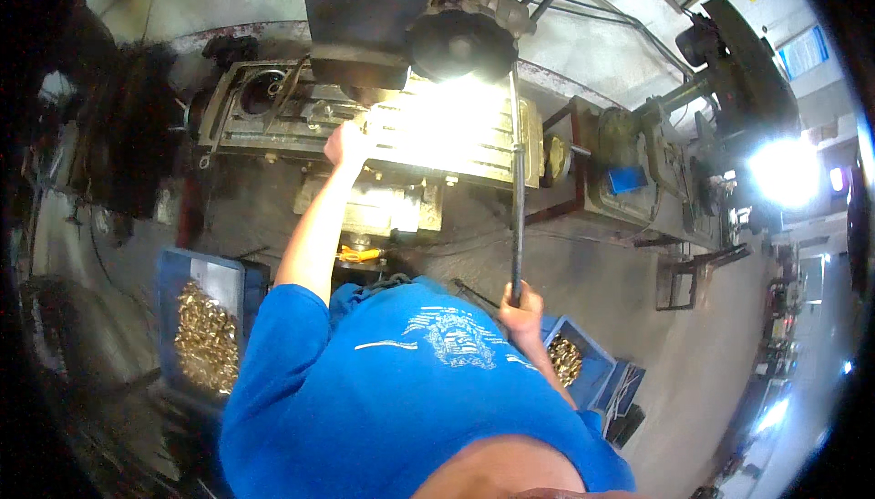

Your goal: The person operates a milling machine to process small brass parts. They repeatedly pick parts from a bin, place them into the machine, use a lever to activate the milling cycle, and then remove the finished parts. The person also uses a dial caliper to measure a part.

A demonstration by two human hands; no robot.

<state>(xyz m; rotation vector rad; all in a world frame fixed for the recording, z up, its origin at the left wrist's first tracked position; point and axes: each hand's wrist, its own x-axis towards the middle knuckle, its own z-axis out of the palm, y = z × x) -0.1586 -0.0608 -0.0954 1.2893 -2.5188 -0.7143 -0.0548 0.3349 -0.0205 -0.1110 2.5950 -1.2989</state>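
My right hand (522, 309) is wrapped round the lower end of a long dark lever (519, 216), which runs up to the machine's head (369, 11). My left arm reaches forward over the slotted machine table (437, 148). At its front half, just below the machine's head, my left hand (347, 145) is closed, its fingers pinched together. Whatever is between those fingers is too small and too washed out by glare to make out. A round dark lamp (460, 43) throws bright light on the table right of my left hand.
A blue crate (164, 317) of small brass-coloured parts (206, 339) stands at my left. Another blue crate (592, 362) with similar parts is by my right elbow. An orange-handled item (360, 254) lies in front of my waist. To the right stands another machine (629, 148).
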